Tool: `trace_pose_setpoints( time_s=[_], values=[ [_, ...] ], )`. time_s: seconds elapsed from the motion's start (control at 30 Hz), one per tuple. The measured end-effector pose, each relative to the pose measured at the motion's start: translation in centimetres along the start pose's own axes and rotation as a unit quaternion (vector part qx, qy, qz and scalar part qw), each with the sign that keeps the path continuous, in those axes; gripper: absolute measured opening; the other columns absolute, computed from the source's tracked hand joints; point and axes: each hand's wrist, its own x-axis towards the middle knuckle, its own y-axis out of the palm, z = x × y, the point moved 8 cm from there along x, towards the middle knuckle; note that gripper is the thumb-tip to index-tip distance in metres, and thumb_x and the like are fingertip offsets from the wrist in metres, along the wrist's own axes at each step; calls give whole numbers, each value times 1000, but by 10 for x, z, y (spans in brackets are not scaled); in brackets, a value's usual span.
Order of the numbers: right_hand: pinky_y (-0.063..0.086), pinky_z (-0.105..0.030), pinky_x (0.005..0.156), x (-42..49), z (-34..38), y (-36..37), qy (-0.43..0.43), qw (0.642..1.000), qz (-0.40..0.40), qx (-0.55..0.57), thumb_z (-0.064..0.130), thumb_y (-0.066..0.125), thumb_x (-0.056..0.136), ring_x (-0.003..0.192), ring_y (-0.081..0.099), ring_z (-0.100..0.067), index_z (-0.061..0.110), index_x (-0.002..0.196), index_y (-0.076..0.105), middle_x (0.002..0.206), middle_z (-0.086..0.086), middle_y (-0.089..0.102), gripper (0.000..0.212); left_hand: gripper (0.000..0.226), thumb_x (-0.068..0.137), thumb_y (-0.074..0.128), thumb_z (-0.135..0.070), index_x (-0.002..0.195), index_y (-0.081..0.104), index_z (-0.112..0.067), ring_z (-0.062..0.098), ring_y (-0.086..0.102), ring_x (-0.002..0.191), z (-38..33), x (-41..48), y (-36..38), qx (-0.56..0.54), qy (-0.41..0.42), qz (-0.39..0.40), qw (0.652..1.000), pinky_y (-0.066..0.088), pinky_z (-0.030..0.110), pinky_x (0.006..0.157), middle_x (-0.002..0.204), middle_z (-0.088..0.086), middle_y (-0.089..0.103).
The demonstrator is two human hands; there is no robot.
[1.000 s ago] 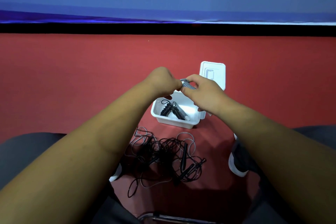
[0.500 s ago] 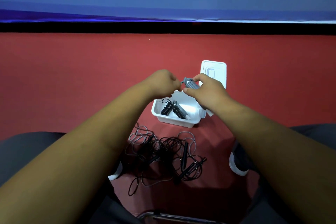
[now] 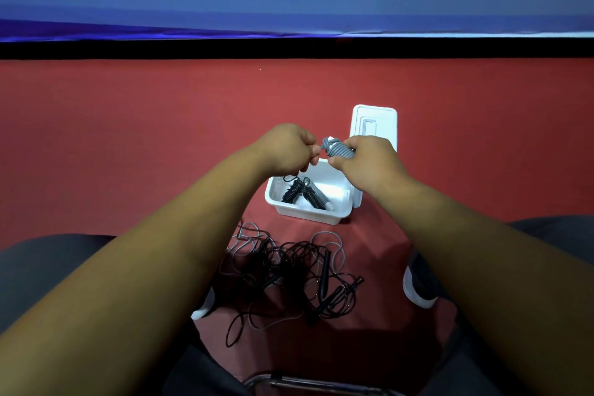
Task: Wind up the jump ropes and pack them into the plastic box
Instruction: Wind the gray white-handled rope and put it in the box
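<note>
Packed: wound black ropes (image 3: 305, 194) inside plastic box (image 3: 308, 218);
Held: grey rope (image 3: 338, 148) above box, right hand (image 3: 369, 161) gripping coil, left hand (image 3: 286, 148) pinching end;
Remaining: tangled ropes (image 3: 289, 273) before box

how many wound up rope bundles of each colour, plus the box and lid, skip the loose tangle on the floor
grey wound jump rope bundle: 1
black wound jump rope bundles: 2
white plastic box: 1
white plastic lid: 1
total: 5
</note>
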Motion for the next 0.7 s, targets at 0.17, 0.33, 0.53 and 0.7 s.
trace_pose_setpoints(
  time_s=[0.17,0.33,0.53,0.7],
  values=[
    [36,-27,52,6,5,-2,6,999,32,20,45,74,95,66,58,-14,22,95,69,76,3,64,23,31,111,46,-21,102,69,-4,12,61,61,-3,-1,-6,-81,9,-27,996,49,28,58,77,2,69],
    [55,-37,74,8,-8,2,73,983,63,158,51,86,82,81,70,-20,22,96,68,90,-1,75,37,30,113,43,-27,111,66,-7,19,69,77,19,4,-15,-286,-24,-28,958,57,37,70,94,9,75],
    [62,-48,83,3,-10,11,126,939,87,307,42,89,79,79,74,-26,14,96,74,87,-9,77,36,33,112,44,-28,114,67,-5,15,70,72,35,5,-23,-364,-63,-47,928,58,37,75,93,6,76],
    [65,-47,71,-3,-4,18,170,887,119,413,29,76,97,82,78,-30,3,118,70,99,-15,75,34,33,112,46,-32,114,69,-7,16,70,74,32,4,-18,-367,-67,-29,927,57,36,74,95,4,78]
  ],
)
